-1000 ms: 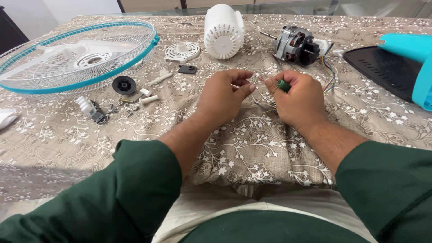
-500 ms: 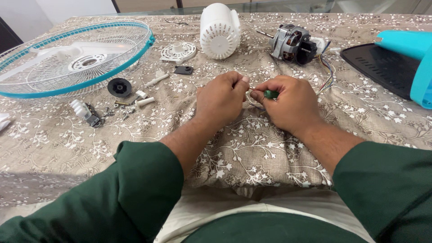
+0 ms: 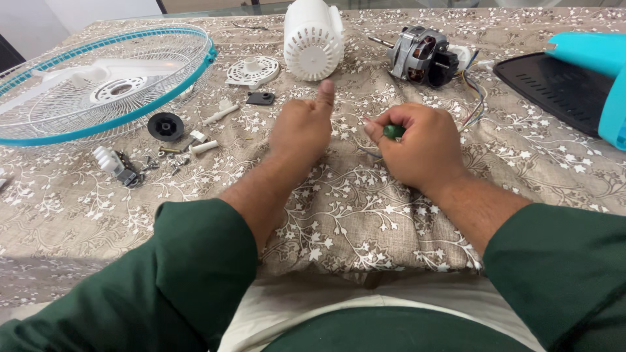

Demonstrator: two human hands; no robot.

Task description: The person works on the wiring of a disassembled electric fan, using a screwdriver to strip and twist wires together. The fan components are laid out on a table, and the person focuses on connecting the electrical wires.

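Floral tablecloth (image 3: 365, 215) mid-table: my right hand (image 3: 420, 146) fist-closed round a green-handled screwdriver (image 3: 393, 131) near the fan motor (image 3: 422, 55); left hand (image 3: 302, 130) curled, thumb up, holds nothing I can see.

Hands: left hand (image 3: 301, 133) and right hand (image 3: 420, 146) sit mid-cloth, a narrow gap between them.
12 o'clock: white housing (image 3: 313, 38), motor (image 3: 422, 55) block.
10 o'clock: fan guard (image 3: 104, 81), small parts (image 3: 166, 127).
2 o'clock: black panel (image 3: 554, 88).
6 o'clock: open cloth (image 3: 365, 215).
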